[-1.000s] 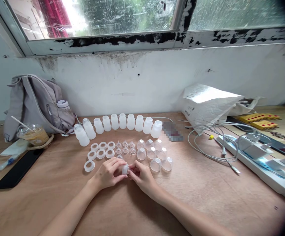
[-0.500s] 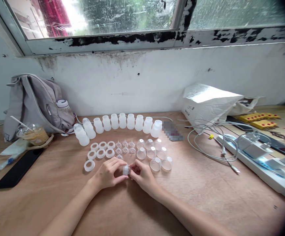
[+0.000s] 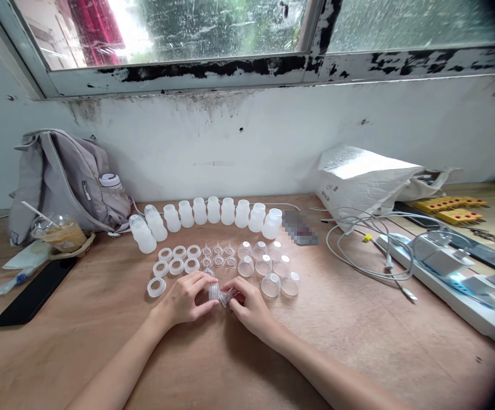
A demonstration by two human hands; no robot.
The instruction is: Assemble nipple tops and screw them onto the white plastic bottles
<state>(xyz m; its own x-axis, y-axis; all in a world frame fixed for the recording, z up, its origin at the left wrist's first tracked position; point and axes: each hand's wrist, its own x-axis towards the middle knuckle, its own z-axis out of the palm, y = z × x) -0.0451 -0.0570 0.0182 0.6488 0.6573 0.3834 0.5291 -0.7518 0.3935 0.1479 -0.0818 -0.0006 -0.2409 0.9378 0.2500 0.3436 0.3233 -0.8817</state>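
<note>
Near the middle of the table, my left hand [image 3: 190, 297] grips a translucent ribbed ring [image 3: 214, 292] between thumb and fingers. Just right of it, my right hand [image 3: 247, 302] pinches a clear teat [image 3: 224, 297], whose wide end faces the ring. Beyond my left hand lie several white rings [image 3: 176, 266]. Several clear teats [image 3: 217, 261] stand in rows past my fingertips. Clear dome caps [image 3: 263, 265] are grouped beyond my right hand. An arc of frosted bottles [image 3: 227, 212] stands farther back.
A black phone [image 3: 34, 293], an iced drink cup [image 3: 62, 233] and a grey backpack [image 3: 64, 176] are at the left. To the right are a white power strip [image 3: 482, 313], looped cables, a silver-white bag [image 3: 354, 182] and yellow parts [image 3: 456, 215].
The ring and the teat have come slightly apart, with more of the teat showing between my hands. Another person's hand at the right edge has gone out of view.
</note>
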